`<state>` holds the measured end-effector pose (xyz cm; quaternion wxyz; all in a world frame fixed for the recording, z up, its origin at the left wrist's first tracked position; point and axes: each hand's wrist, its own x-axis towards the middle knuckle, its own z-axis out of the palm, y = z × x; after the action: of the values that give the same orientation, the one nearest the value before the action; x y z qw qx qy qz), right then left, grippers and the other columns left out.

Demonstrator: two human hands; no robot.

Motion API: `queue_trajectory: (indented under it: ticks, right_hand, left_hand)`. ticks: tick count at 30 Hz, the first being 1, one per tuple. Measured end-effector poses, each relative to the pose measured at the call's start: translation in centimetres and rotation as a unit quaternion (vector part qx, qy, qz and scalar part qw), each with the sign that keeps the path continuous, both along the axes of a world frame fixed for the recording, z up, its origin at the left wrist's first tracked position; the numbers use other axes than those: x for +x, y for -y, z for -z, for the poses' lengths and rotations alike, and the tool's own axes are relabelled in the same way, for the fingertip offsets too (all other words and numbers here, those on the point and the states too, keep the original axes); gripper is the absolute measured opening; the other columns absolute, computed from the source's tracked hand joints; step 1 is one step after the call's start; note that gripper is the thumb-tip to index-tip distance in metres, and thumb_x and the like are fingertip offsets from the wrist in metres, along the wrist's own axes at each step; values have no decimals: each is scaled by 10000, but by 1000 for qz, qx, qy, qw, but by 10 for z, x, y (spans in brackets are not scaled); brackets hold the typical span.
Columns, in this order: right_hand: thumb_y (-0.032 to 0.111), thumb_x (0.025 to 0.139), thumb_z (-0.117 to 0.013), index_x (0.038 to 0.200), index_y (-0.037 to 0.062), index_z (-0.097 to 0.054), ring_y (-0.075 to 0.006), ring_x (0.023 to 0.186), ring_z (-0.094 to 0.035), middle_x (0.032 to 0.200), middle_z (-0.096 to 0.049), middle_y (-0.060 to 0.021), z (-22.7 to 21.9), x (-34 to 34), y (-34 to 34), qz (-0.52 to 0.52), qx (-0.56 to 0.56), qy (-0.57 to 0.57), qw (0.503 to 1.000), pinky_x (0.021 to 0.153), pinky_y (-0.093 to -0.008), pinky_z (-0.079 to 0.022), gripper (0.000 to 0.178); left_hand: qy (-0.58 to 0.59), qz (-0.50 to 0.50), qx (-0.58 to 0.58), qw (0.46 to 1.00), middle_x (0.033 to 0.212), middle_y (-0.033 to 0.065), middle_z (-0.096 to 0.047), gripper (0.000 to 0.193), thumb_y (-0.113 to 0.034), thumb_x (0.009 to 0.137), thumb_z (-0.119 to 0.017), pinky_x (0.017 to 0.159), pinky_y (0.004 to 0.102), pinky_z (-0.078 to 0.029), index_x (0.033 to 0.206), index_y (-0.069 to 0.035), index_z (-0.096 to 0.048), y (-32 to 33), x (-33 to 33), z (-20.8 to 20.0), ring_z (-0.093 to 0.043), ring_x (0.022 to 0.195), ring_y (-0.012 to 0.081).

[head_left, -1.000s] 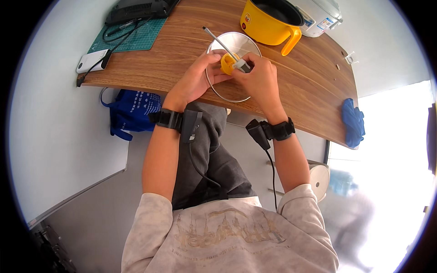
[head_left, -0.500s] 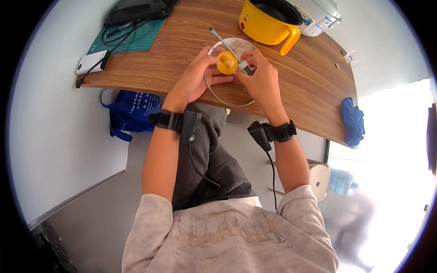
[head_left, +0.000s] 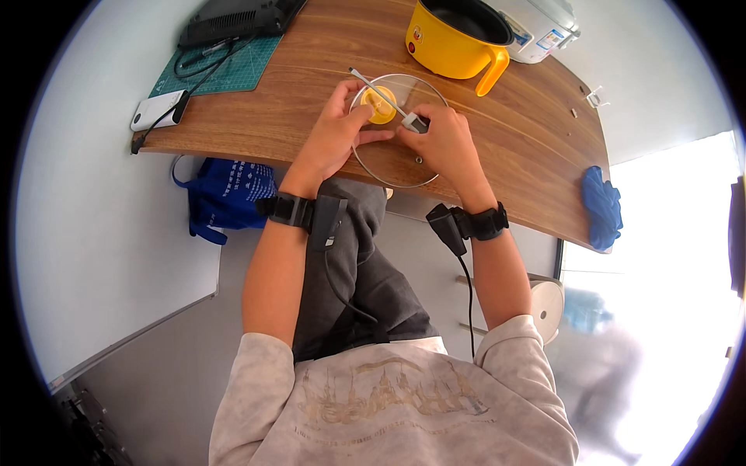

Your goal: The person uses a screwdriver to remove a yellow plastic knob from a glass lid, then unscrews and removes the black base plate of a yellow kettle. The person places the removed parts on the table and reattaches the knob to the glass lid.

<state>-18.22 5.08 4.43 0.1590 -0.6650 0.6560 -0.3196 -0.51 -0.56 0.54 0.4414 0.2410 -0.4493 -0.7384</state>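
Note:
A round glass lid (head_left: 395, 167) with a metal rim is between my hands at the table's near edge. By its left part is a yellow cup-shaped knob (head_left: 378, 106), with its hollow side up. My left hand (head_left: 336, 133) is closed on the knob, thumb against its side and other fingers spread around the lid's rim. In my right hand (head_left: 439, 133) is a screwdriver (head_left: 381, 91), gripped by its grey and black handle. Its shaft slants up and left across the knob, the tip pointing away from me. Whether shaft and knob touch, I cannot tell.
Beyond the lid stands a yellow pot (head_left: 451, 50) with its handle toward me, beside a white appliance (head_left: 544, 35). A green cutting mat (head_left: 241, 68), a black device (head_left: 229, 27) and a white box (head_left: 158, 109) with a cable lie left. Blue cloth (head_left: 602, 208) hangs at the right edge.
The yellow knob has shifted slightly left and up with my left hand. The screwdriver has moved a little left and down, its shaft now crossing over the knob. The lid has moved slightly right.

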Motion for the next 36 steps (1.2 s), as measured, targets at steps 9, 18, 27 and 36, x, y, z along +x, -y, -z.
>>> queue_trajectory:
  ticks: [9,18,27,36]
  right_hand:
    - [215,763,-755,889,-22,-716,-389,738,-671,762,-684,-218,4,-3,-1,20,10,30,999,703,-414,-534,271]
    - [262,789,-772,899,-12,-700,-347,751,-689,762,-702,-178,9,-23,-7,46,55,38,997,717,-401,-530,304]
    - [221,794,-729,909,-18,-677,-240,650,-675,732,-690,-138,19,-30,-3,48,36,51,997,652,-348,-521,271]
    - [189,758,-685,912,-16,-683,-386,766,-679,791,-694,-210,18,-30,-3,40,48,87,994,727,-421,-536,257]
  left_hand:
    - [22,-28,-18,999,1306,146,-534,369,-72,1002,-540,977,415,-580,1331,-10,-383,-1,-3,2,-600,1157,222]
    - [69,-76,-43,994,1308,155,-527,388,-71,991,-537,989,391,-568,1344,6,-399,-2,-8,5,-597,1160,225]
    - [214,-114,-104,965,945,77,-660,393,-332,1038,-464,754,307,-539,1084,23,-627,5,3,-7,-639,894,144]
    - [391,-189,-258,863,900,211,-692,399,-325,1038,-441,807,388,-513,1088,6,-659,15,8,-3,-673,860,306]
